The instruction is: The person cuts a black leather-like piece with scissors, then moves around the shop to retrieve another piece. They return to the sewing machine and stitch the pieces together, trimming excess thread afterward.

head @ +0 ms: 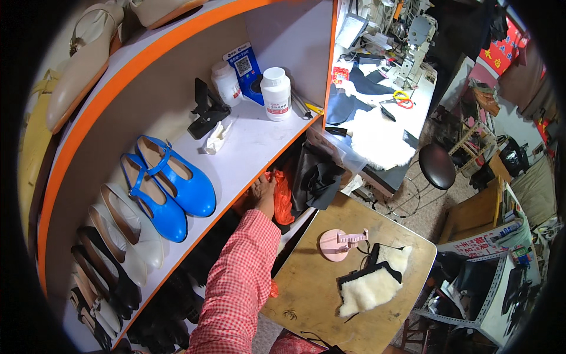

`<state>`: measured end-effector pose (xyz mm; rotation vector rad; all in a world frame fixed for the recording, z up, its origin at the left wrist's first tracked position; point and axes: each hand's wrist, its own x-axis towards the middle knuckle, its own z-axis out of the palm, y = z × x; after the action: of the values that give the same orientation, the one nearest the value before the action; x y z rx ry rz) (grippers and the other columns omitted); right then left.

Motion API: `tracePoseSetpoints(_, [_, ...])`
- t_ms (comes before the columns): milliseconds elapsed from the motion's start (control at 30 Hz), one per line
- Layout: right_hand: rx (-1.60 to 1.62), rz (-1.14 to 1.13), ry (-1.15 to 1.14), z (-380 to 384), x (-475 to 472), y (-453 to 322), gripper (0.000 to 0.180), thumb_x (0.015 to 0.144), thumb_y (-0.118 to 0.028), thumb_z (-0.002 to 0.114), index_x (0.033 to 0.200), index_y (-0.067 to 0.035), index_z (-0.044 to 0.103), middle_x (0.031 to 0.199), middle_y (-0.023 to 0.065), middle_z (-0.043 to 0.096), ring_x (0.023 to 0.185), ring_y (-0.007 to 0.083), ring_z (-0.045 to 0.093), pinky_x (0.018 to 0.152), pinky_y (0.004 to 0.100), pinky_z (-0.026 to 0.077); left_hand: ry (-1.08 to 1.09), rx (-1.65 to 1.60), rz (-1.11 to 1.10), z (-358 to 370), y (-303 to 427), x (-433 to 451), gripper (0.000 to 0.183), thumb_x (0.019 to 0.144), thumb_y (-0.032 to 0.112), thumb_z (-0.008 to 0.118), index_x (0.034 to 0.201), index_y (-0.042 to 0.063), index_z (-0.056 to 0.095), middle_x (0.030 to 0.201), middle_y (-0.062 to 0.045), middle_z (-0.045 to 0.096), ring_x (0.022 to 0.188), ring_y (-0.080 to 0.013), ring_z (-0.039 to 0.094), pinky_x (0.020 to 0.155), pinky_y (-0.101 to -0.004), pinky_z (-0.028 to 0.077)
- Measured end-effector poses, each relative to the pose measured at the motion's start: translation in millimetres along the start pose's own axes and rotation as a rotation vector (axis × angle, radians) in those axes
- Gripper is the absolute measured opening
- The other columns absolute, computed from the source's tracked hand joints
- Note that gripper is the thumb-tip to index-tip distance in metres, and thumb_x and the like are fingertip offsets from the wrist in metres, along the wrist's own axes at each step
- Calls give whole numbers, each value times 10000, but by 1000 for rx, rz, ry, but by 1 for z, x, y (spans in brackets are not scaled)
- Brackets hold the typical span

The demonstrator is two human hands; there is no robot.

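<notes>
My left hand point(264, 191), in a red-and-white checked sleeve, reaches under the shelf board. It lies against a red plastic bag point(283, 200); its fingertips are partly hidden, so I cannot tell whether they grip. Beside the bag is a bundle of black sheet material point(322, 179). My right hand is out of view. On the wooden table point(309, 283) before me lie two cream fleece pieces with black edging, the nearer fleece piece point(369, 292) overlapping the farther fleece piece point(395, 258). A pink stand point(334, 245) with a round base is close by.
Blue T-strap shoes point(190, 186) and several other pairs line the shelf point(247, 141), with a white plastic bottle point(277, 95) farther along. Beyond stand a lit worktable with a sewing machine point(418, 33), scissors point(401, 100) and white fleece point(378, 139), and a round stool point(436, 166).
</notes>
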<state>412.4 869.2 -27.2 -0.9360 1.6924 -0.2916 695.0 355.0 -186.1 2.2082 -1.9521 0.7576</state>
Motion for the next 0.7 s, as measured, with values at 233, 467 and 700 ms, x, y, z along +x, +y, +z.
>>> tracePoseSetpoints(233, [-15,-134,7,-33,52,-44,261,827,-245,676,855,7,616,763,144,628,621,239,569,536,344,460,-260,-514,-191,28,26,19,633,842,415,538,1395,218,300,1364,-183,407,1239,-365,386,1002,-518,309])
tracePoseSetpoints(467, [-21,-233,-7,-45,67,-75,272,827,-270,666,875,-7,616,770,149,630,642,260,577,553,360,464,-308,-471,-71,-5,39,-13,588,861,382,506,1392,228,307,1389,-154,385,1278,-343,341,1020,-525,292])
tracePoseSetpoints(700, [31,-297,28,-47,89,-75,284,827,-295,656,894,-22,616,777,153,632,663,282,585,569,375,468,-310,-375,66,50,37,8,546,881,350,474,1390,237,314,1414,-125,363,1317,-320,295,1037,-533,275])
